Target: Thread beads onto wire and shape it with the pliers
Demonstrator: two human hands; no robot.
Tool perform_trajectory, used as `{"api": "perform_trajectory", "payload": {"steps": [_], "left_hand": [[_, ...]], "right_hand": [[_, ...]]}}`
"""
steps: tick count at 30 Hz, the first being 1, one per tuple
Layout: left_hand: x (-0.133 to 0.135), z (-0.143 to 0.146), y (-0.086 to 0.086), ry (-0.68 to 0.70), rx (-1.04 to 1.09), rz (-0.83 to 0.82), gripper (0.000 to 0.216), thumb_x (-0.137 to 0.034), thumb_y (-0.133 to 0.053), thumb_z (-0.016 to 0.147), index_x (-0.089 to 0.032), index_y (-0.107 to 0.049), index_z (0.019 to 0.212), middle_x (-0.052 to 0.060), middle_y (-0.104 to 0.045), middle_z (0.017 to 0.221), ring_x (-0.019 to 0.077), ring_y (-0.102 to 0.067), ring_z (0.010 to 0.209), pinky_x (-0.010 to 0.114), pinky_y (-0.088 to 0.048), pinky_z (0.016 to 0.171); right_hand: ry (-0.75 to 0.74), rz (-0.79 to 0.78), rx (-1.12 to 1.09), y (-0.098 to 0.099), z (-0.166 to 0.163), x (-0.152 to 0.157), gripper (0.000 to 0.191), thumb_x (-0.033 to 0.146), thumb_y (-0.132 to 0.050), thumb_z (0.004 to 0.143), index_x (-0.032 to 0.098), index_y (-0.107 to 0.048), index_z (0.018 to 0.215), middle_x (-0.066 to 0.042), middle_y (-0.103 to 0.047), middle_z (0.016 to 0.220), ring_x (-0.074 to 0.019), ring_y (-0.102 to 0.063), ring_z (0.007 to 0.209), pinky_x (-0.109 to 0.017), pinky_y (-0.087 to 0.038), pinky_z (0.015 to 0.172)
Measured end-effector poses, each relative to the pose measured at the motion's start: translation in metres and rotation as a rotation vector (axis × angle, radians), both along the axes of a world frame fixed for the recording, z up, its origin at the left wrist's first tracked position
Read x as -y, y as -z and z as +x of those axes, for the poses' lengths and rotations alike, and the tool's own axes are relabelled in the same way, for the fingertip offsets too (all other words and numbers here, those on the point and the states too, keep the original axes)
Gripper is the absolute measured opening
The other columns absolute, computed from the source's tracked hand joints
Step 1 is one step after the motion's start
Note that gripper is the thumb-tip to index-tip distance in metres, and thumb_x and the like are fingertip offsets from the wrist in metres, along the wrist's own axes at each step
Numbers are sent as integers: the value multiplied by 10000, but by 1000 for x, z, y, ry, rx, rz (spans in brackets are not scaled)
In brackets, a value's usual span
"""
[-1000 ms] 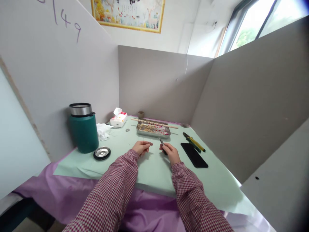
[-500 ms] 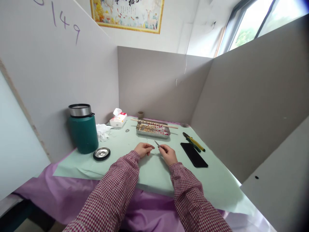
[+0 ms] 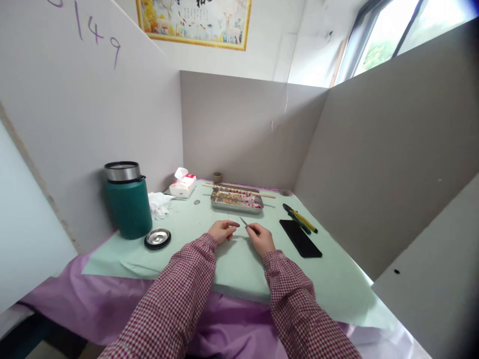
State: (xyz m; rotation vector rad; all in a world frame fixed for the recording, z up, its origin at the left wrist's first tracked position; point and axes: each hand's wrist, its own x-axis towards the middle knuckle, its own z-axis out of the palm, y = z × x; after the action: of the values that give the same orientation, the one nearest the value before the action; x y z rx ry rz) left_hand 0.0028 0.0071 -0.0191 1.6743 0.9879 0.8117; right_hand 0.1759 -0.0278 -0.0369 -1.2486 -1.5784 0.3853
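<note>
My right hand (image 3: 261, 239) is closed round a slim metal tool that looks like tweezers (image 3: 243, 221), its pointed tip slanting up and to the left. My left hand (image 3: 223, 231) is just left of that tip, thumb and fingers drawn together in a pinch. Whatever lies between those fingers is too small to make out. A narrow gap separates the two hands above the pale green table cover (image 3: 239, 274). Beyond them stands a metal tray (image 3: 237, 208) with small red, white and golden pieces in it. A wooden stick (image 3: 243, 191) wrapped with small beads or thread rests across the tray.
To the right lie a black phone-like slab (image 3: 301, 239) and yellow-green pliers (image 3: 301, 219). A green flask (image 3: 129, 207), its lid (image 3: 157, 238), crumpled tissue (image 3: 159, 204) and a tissue pack (image 3: 182, 185) stand left. A small cup (image 3: 217, 177) is at the back. Grey partitions (image 3: 247, 129) enclose the table.
Both hands keep nearly the same pose and place. The whole view has shifted very slightly; nothing on the table has visibly moved.
</note>
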Motion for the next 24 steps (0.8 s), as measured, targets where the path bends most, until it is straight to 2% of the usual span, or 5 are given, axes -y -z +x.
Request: {"api": "perform_trajectory", "payload": {"steps": [8,11,15,21,24], "left_hand": [[-1,1,1,-9,5,-21,378,-403,-483,751,-105,-617,940,-69,-422,399,29,-264,288,176,-201,334],[-2,1,2,7,15,-9,349,-413,-482,744,-110,-611,857,-57,-465,444,27,-292,274,174,-201,314],[-5,3,5,44,107,9,284,-382,-502,731,-107,-564,759,-28,-529,527,35,-389,305,170,-275,325],[-5,3,6,86,183,-18,383,-334,-517,739,-90,-516,1035,-23,-552,517,49,-400,289,170,-280,320],[-3,2,3,38,160,-13,374,-357,-497,755,-87,-536,1011,-44,-511,459,41,-357,268,164,-232,306]], "right_hand": [[-23,-6,-9,0,0,0,239,358,-487,749,163,-627,752,-15,-594,668,-148,-519,632,-247,-404,622],[-57,-18,-38,-1,0,0,249,363,-482,752,158,-623,754,-15,-584,656,-141,-506,613,-243,-402,603],[-78,-28,-51,-1,-1,1,258,367,-477,753,152,-618,746,-13,-565,631,-133,-488,588,-239,-397,575],[-80,-21,-16,-1,-3,2,242,354,-483,754,157,-623,748,-5,-559,621,-129,-487,585,-236,-393,580],[-88,-4,12,-1,-4,3,229,343,-486,751,159,-620,732,-7,-567,628,-130,-496,591,-239,-392,586]]}}
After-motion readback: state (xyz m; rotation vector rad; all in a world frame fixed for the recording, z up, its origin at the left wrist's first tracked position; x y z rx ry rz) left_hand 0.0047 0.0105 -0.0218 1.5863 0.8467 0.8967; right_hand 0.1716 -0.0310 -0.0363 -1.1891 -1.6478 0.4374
